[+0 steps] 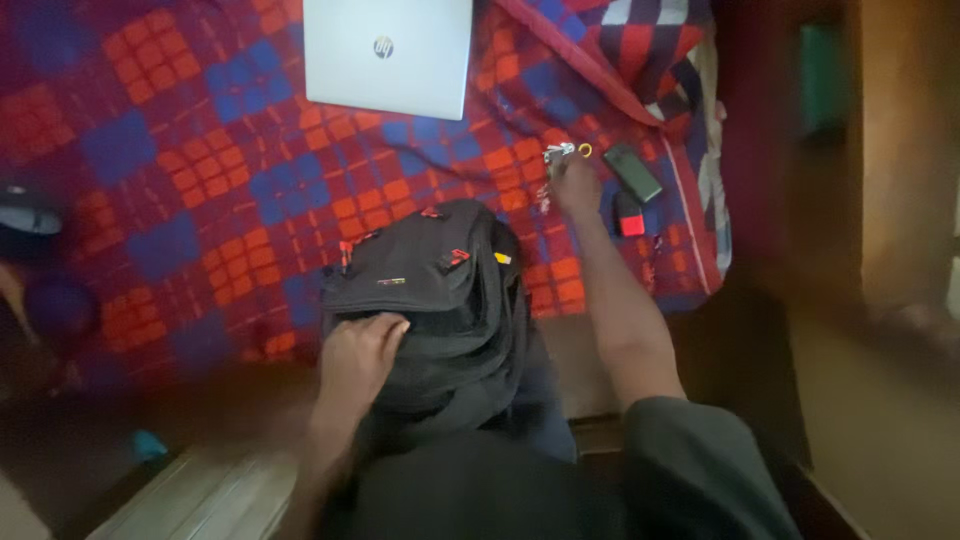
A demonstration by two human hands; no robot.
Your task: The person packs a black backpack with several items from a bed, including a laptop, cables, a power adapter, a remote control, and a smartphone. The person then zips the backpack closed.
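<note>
A person looks down at a bed covered by a checked blanket [200, 180] in red, blue and purple squares, soft and slightly rumpled. At the lower centre of the frame a black backpack [430, 290] of woven fabric with small red tabs leans at the bed's edge against the person's lap. The left hand [358, 360] rests on its top, fingers curled closed over the fabric to steady it. The right hand [578, 185] stretches toward the upper right of the frame, fingers pinched around a small bunch of keys [558, 155], metal with a yellow ring, lying on the blanket. Just to the right of the keys lie a dark, flat, rectangular phone [632, 172] and a small red and black object [629, 216] whose kind is unclear. A closed silver laptop [388, 55], smooth and hard, sits at the top centre. The keys could slip from so light a pinch and drop into the blanket's folds, and the reaching arm might nudge the phone toward the bed's right edge. The slumped backpack may slide off if the left hand loosens.
</note>
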